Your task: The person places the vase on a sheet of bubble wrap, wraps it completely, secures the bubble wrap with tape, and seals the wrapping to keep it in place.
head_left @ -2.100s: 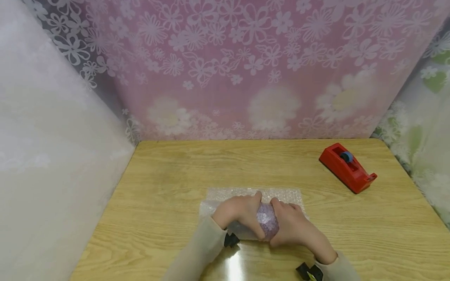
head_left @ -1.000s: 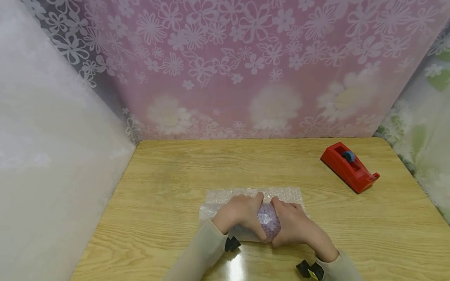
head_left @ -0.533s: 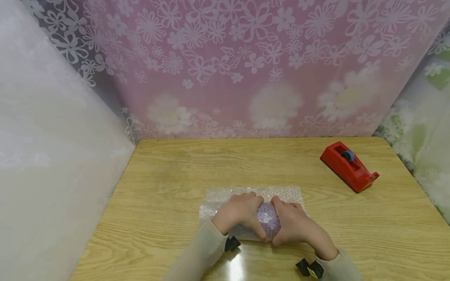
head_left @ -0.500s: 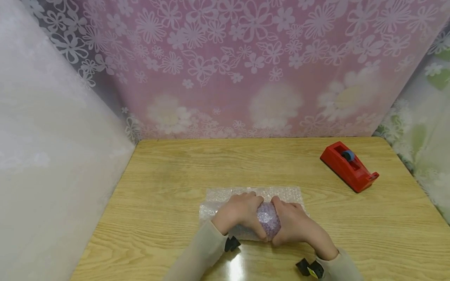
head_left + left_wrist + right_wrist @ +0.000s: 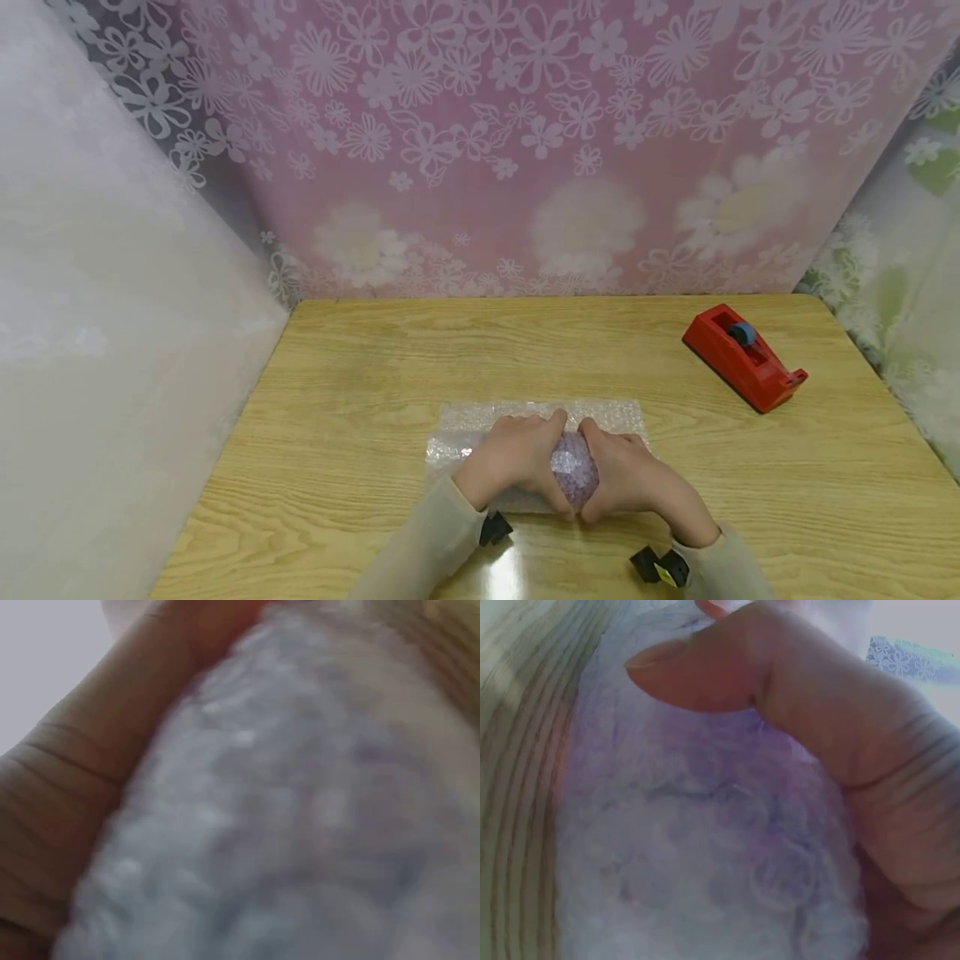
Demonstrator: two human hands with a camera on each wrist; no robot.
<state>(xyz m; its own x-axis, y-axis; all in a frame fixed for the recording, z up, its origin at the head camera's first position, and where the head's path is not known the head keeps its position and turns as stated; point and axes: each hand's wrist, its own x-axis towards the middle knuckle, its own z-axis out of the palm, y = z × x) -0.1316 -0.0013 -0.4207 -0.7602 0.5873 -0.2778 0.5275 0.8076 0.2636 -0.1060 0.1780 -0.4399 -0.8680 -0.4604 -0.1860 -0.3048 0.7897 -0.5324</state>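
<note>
A purple object (image 5: 574, 471) lies rolled up in clear bubble wrap near the front of the table; the layers hide what it is. Curled over the left part of the roll, my left hand (image 5: 517, 454) grips it. My right hand (image 5: 630, 475) holds the right part, its thumb lying along the wrapped surface in the right wrist view. Between the hands a short stretch of the roll shows. A flat part of the bubble wrap sheet (image 5: 487, 412) spreads behind and to the left. The wrapped roll (image 5: 262, 810) fills the left wrist view, blurred.
At the back right of the wooden table (image 5: 360, 358) stands a red tape dispenser (image 5: 742, 358) with a blue roll of tape (image 5: 742, 334). A pink floral curtain (image 5: 465, 167) hangs behind the table, with pale cloths on both sides.
Both hands keep their hold on the bubble-wrapped roll. My left hand has shifted very slightly to the right, and the tape dispenser stays in place.
</note>
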